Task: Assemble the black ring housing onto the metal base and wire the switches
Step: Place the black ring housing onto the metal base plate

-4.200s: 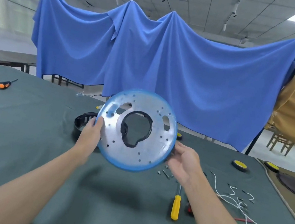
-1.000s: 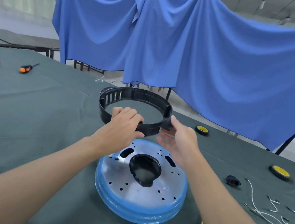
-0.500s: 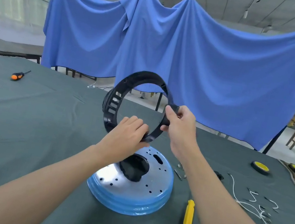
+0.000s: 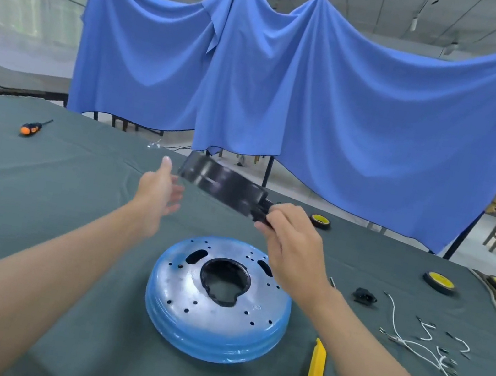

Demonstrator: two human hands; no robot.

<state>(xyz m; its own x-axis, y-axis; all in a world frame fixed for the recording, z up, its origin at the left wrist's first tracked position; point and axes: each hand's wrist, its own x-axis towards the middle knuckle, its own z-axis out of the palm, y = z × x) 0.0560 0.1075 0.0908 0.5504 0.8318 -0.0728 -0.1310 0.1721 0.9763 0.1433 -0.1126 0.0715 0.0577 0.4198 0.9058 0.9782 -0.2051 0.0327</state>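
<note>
Black plastic, blurred and seen edge-on: the ring housing [image 4: 224,185] hangs above and behind the metal base [image 4: 177,281], pinched at one end by our right hand [image 4: 293,245]. Our left hand [image 4: 157,186] is spread flat just beside the other end, gripping nothing. We judge that a one-sided pinch could let the rigid hoop twist or drop onto the domed, drilled disc. That could scuff its brushed face above the blue-filmed rim, or seat it off the holes.
</note>
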